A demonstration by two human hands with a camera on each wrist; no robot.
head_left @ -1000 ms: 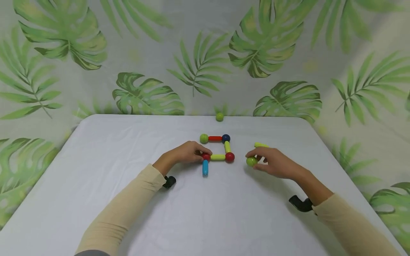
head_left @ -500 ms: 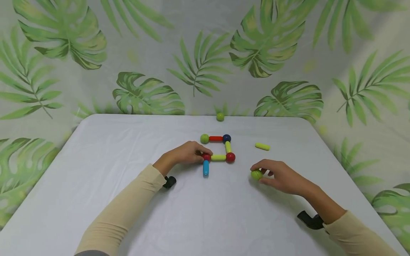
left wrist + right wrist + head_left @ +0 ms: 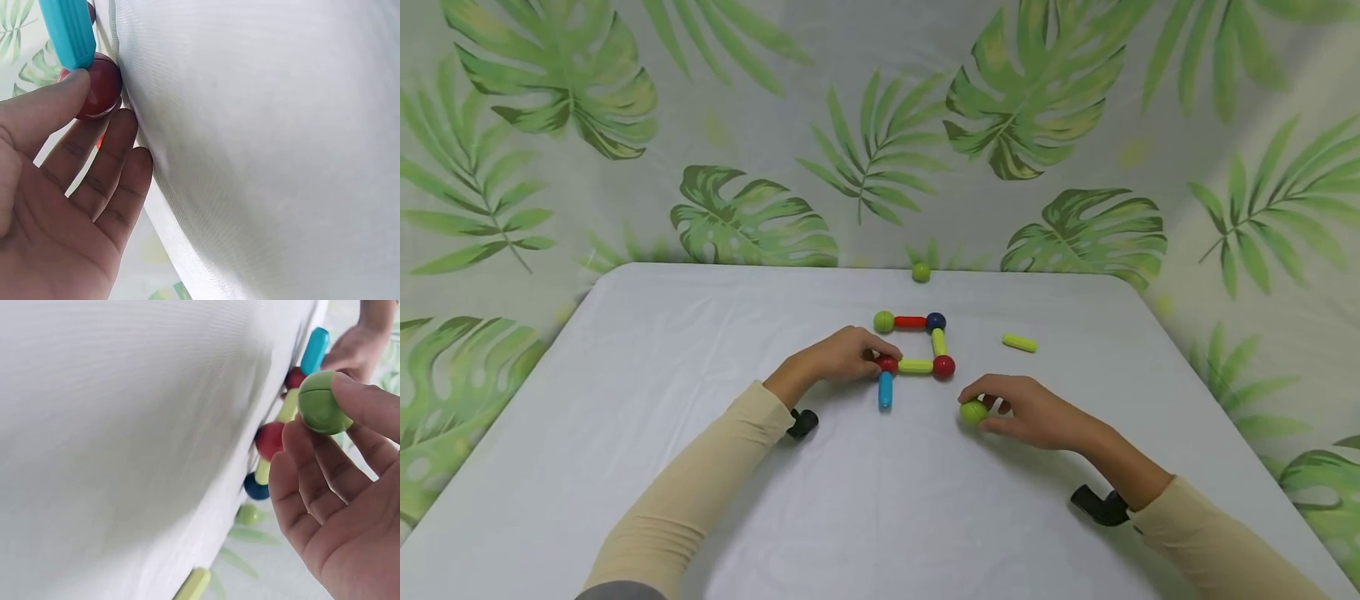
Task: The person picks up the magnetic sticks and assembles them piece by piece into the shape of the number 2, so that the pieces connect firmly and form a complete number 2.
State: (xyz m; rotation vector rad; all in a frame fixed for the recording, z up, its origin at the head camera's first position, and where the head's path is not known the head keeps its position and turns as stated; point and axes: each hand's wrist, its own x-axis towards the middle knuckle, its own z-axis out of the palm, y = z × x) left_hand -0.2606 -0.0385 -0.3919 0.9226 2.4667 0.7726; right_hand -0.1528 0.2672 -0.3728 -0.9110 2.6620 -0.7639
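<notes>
My left hand (image 3: 847, 355) pinches a red ball (image 3: 103, 87) at the near left corner of a shape made of balls and rods on the table. From that ball a blue rod (image 3: 886, 391) points toward me, and a yellow-green rod (image 3: 916, 366) runs right to a second red ball (image 3: 943, 367). Another yellow-green rod (image 3: 939, 342) links this to a dark blue ball (image 3: 936, 322); a red rod (image 3: 910, 322) joins that to a green ball (image 3: 883, 322). Between thumb and fingertips, my right hand (image 3: 1037, 411) holds another green ball (image 3: 322, 403), right of the blue rod.
On the white-covered table (image 3: 700, 308), a loose yellow-green rod (image 3: 1019, 343) lies right of the shape. One more green ball (image 3: 921, 272) sits at the far edge, against a leaf-patterned cloth backdrop (image 3: 880, 125).
My right hand, with the green ball, has come nearer to me from beside the loose rod, then moved left toward the blue rod. My left hand keeps its grip on the red ball.
</notes>
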